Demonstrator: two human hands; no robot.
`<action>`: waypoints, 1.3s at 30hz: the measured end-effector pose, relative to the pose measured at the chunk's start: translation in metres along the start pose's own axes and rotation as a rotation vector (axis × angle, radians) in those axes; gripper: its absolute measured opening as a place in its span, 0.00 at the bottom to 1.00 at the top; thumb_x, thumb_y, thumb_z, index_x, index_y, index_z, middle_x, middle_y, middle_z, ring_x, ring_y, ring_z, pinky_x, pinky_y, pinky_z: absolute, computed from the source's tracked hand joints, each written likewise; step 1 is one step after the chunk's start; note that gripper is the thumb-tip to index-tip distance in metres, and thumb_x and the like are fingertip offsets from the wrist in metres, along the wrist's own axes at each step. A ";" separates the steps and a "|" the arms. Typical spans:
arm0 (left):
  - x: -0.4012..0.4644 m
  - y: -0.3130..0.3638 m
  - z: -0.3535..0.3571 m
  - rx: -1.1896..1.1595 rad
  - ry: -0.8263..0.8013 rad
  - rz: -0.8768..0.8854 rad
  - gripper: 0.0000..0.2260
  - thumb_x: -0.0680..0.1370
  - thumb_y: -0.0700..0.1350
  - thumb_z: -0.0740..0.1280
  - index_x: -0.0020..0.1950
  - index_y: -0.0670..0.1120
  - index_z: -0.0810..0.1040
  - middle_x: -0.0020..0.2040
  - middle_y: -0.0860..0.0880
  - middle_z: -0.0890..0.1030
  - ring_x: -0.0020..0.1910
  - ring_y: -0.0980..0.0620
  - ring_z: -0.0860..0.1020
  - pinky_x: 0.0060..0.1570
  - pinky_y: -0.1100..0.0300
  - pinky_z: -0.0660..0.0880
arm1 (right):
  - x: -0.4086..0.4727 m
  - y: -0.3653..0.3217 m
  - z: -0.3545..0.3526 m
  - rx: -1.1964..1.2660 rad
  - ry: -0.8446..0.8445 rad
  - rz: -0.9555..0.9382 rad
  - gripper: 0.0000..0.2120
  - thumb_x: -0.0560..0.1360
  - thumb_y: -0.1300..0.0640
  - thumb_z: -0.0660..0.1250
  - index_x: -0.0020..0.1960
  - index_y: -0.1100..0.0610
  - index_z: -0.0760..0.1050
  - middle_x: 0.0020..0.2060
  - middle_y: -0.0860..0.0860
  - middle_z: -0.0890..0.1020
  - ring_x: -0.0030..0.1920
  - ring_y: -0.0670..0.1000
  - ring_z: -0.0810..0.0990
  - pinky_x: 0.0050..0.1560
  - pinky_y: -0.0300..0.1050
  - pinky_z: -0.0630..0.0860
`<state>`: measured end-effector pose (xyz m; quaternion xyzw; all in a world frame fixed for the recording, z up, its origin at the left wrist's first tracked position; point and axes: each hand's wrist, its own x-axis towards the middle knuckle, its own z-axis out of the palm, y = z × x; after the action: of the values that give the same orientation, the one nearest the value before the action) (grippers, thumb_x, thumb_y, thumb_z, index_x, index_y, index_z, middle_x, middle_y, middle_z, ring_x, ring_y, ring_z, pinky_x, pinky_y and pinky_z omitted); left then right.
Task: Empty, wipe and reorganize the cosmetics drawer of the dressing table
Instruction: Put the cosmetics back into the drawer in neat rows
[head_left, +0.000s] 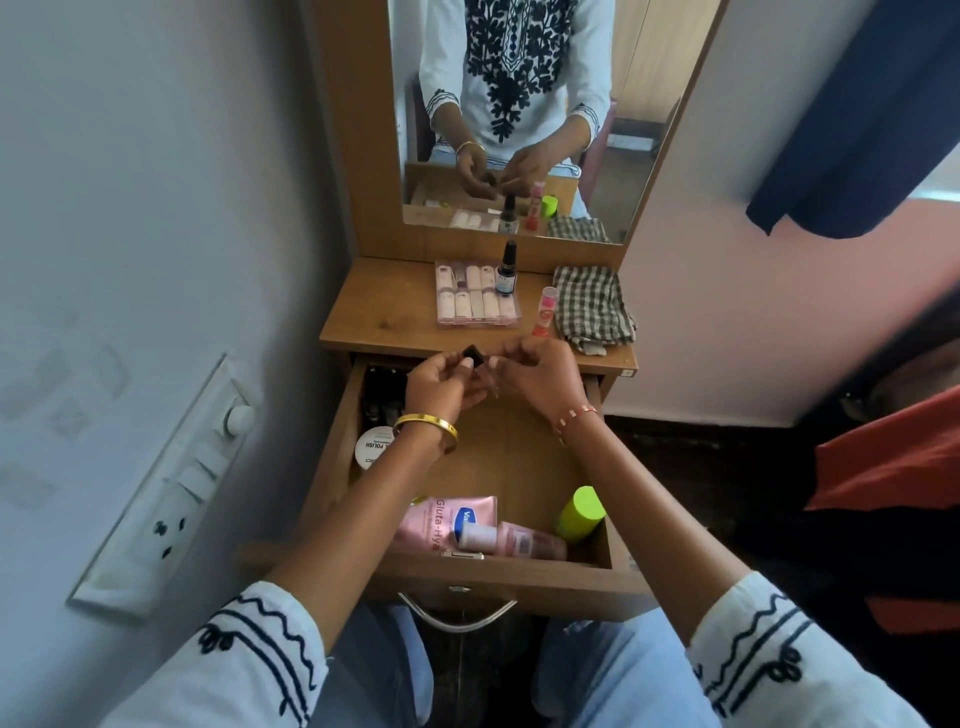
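over the open drawer (605, 525), left hand (439, 387) pinches a small black cap (472, 354) & right hand (540, 379) has fingers curled round a small pinkish bottle (487, 375), hands nearly touching. in the drawer: pink lotion tube (441, 522), lime-green bottle (579, 514), white jar (373, 447) at left. on the tabletop (384, 317): clear palette case (477, 301), dropper bottle (506, 270), checked cloth (592, 309).

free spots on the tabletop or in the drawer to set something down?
Tabletop: bare wood left of the palette box. Its right side is crowded by the checked cloth and pink tube. Drawer: bare middle between the white jar and green bottle; near end crowded with pink tubes.
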<state>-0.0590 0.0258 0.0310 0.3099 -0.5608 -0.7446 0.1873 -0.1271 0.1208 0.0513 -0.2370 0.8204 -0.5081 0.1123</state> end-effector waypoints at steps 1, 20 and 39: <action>-0.001 0.000 0.000 -0.016 -0.004 -0.004 0.10 0.79 0.36 0.59 0.59 0.37 0.72 0.46 0.43 0.79 0.39 0.52 0.79 0.38 0.63 0.79 | 0.002 0.000 -0.003 -0.020 0.058 -0.008 0.05 0.73 0.62 0.69 0.48 0.61 0.79 0.37 0.48 0.78 0.39 0.44 0.75 0.38 0.31 0.72; -0.017 -0.009 -0.013 0.087 0.004 -0.052 0.12 0.81 0.39 0.56 0.63 0.40 0.70 0.50 0.42 0.77 0.39 0.52 0.78 0.34 0.64 0.78 | 0.046 0.000 -0.012 -0.228 0.320 0.012 0.03 0.74 0.64 0.65 0.46 0.58 0.73 0.50 0.56 0.77 0.49 0.56 0.79 0.54 0.48 0.78; -0.036 -0.049 -0.034 0.102 0.084 -0.211 0.13 0.80 0.40 0.57 0.60 0.44 0.76 0.58 0.38 0.77 0.57 0.39 0.77 0.56 0.40 0.75 | -0.054 0.042 0.017 0.552 -0.021 0.261 0.11 0.75 0.69 0.63 0.53 0.57 0.75 0.45 0.52 0.81 0.50 0.51 0.81 0.54 0.49 0.78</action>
<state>-0.0061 0.0388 -0.0127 0.4070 -0.5540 -0.7170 0.1152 -0.0851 0.1504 0.0034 -0.0952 0.6736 -0.6907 0.2455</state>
